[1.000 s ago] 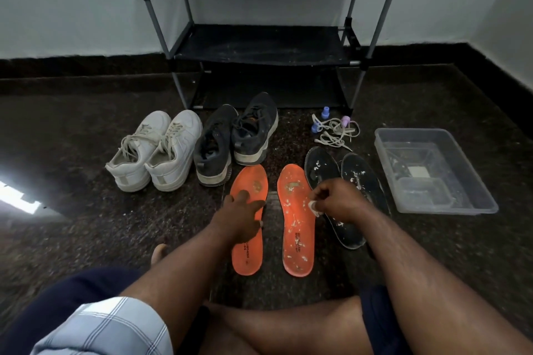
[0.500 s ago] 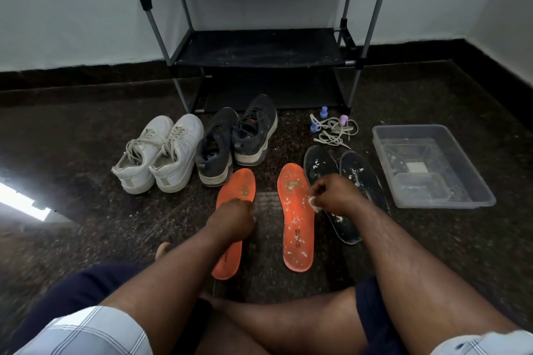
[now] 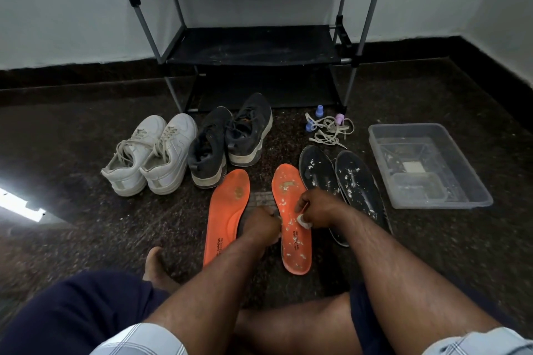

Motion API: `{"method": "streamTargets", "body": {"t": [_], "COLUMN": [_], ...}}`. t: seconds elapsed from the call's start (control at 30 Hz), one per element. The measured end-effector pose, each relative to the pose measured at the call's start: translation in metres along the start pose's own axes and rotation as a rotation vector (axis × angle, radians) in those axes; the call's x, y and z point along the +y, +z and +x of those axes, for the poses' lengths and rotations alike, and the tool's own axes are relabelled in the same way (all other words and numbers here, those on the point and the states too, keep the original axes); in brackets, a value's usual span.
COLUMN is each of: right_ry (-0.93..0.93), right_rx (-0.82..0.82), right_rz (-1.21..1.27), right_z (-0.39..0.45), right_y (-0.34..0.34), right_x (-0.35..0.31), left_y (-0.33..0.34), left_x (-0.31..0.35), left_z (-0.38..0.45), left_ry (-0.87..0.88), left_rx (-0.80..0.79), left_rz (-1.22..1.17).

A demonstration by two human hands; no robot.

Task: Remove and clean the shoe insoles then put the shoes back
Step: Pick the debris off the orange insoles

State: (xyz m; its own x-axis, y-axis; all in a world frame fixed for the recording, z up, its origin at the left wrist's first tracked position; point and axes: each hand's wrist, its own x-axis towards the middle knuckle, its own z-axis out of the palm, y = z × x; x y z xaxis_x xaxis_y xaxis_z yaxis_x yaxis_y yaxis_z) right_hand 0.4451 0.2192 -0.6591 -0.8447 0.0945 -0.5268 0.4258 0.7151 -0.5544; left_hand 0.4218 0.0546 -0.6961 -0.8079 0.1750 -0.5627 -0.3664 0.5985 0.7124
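A: Where are the 2 orange insoles?

B: On the floor before you. The left orange insole [image 3: 227,216] lies clean; the right orange insole [image 3: 290,219] is flecked white.

A: And your hands?

B: Your right hand [image 3: 317,209] pinches a small white wad [image 3: 303,222] against the flecked one. Your left hand [image 3: 261,226] curls at its edge; I cannot tell whether it grips.

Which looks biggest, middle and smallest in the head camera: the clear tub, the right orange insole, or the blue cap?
1. Clear tub
2. Right orange insole, though it lies nearer the camera, so this is unsure
3. Blue cap, clearly smallest
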Motion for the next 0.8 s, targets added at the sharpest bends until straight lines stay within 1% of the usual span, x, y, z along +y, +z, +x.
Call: {"method": "streamTargets", "body": {"t": [0.07, 0.2, 0.33, 0.43, 0.53, 0.63, 0.7, 0.8], "right_ry": [0.008, -0.005, -0.018, -0.045, -0.044, -0.043, -0.039, -0.031], "right_rx": [-0.009, -0.028, 0.002, 0.026, 0.030, 0.038, 0.059, 0.118], "right_rz": [0.002, 0.007, 0.110, 0.111, 0.105, 0.127, 0.139, 0.171], "right_z": [0.001, 0.000, -0.002, -0.003, -0.005, -0.008, -0.011, -0.016], "right_y": [0.000, 0.001, -0.001, 0.000, 0.003, 0.004, 0.004, 0.002], "right_x": [0.000, -0.001, -0.001, 0.000, 0.000, 0.000, 0.001, 0.001], "left_y": [0.001, -0.004, -0.021, -0.037, -0.048, -0.059, -0.069, -0.093], "left_x": [0.001, -0.004, -0.008, -0.014, -0.020, -0.019, -0.011, 0.004], "left_z": [-0.001, 0.002, -0.002, -0.010, -0.016, -0.019, -0.020, -0.022], "left_ry": [-0.012, 0.021, 0.040, 0.004, -0.019, 0.018, 0.001, -0.047], "left_rx": [0.001, -0.020, -0.032, -0.053, -0.002, 0.012, -0.020, -0.092], "left_rz": [-0.022, 0.018, 0.094, 0.151, 0.201, 0.319, 0.296, 0.183]}}
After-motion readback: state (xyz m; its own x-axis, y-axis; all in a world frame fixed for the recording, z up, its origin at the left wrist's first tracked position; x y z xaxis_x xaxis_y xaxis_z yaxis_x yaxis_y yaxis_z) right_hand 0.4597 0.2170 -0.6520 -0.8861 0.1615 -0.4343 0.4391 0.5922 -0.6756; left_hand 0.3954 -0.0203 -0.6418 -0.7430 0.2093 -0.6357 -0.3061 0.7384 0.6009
